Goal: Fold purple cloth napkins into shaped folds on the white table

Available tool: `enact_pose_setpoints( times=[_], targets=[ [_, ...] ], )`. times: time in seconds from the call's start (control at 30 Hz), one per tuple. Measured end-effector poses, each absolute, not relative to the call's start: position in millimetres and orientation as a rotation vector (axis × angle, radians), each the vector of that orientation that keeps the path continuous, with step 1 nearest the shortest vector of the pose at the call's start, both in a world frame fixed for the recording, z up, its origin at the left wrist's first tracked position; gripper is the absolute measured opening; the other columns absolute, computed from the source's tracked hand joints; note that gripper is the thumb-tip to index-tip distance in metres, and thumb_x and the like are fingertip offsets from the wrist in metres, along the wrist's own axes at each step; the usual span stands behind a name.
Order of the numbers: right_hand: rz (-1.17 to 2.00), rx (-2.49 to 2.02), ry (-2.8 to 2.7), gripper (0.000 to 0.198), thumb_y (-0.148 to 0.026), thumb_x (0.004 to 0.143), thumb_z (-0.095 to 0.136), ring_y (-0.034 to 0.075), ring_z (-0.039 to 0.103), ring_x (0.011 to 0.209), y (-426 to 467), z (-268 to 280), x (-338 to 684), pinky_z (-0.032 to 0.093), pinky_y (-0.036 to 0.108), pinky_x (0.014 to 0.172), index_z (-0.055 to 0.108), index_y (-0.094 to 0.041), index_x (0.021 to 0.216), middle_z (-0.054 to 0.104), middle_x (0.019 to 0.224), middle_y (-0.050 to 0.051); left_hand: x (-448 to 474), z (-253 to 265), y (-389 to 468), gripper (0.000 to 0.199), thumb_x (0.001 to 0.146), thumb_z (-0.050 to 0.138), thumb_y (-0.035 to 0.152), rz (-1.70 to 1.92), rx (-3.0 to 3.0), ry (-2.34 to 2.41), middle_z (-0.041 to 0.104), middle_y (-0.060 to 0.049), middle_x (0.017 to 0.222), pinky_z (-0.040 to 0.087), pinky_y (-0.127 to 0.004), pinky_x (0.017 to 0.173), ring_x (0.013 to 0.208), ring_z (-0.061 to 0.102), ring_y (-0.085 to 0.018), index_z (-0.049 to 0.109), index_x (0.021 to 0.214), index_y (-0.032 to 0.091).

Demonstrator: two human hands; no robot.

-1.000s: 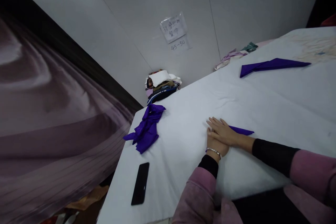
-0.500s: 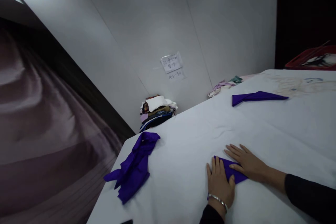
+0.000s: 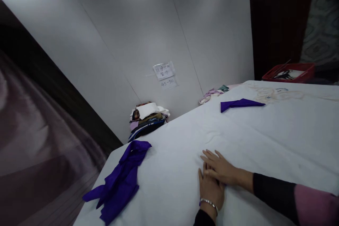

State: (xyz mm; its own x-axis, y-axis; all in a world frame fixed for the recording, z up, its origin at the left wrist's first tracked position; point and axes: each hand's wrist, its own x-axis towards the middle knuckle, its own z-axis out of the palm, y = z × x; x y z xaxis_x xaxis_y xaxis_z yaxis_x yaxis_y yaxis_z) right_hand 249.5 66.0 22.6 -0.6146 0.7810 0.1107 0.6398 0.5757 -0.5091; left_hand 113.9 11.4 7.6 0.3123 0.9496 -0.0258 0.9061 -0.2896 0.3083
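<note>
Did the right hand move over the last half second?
Yes: judged against the paper sign, the right hand has shifted leftward in the view and now overlaps the left hand.

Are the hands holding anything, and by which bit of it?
Nothing looks gripped: the right hand lies partly over the left hand, both flat and open. What's underneath is mostly hidden.

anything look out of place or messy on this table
The crumpled purple cloth by the table's left edge looks untidy, bunched up beside the folded purple cloth's slim shape. I see no spill.
</note>
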Motion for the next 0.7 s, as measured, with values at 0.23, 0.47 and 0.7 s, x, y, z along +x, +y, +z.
enact_pose_setpoints(
  times=[0.23,0.47,0.7],
  targets=[
    [0.774,-1.017,-2.551,0.065,-0.059,0.093,0.023,0.026,0.009,0.141,68,4,241,0.004,0.051,0.112,0.027,-0.024,0.147,0.016,0.154,0.009,115,14,7,0.061,0.092,0.034,0.038,0.285,2.329,1.593,0.011,0.003,0.155,0.001,-0.054,0.115,0.142,0.001,-0.028,0.007,0.146,0.033],
    [0.734,-1.046,-2.550,0.064,-0.060,0.092,0.026,0.026,0.011,0.141,69,-1,241,0.007,0.050,0.112,0.022,-0.027,0.148,0.017,0.154,0.008,106,4,0,0.067,0.090,0.036,0.047,0.286,2.253,1.738,0.006,0.003,0.156,0.001,-0.052,0.115,0.143,-0.002,-0.025,0.006,0.148,0.029],
    [0.494,-1.042,-2.586,0.066,-0.062,0.090,0.030,0.030,0.019,0.139,72,-19,238,0.014,0.054,0.110,0.033,-0.024,0.145,0.024,0.151,0.012,75,-8,-19,0.072,0.088,0.032,0.056,0.230,2.195,1.855,0.014,-0.004,0.155,0.001,-0.050,0.116,0.143,0.004,-0.026,0.018,0.148,0.017]
  ],
)
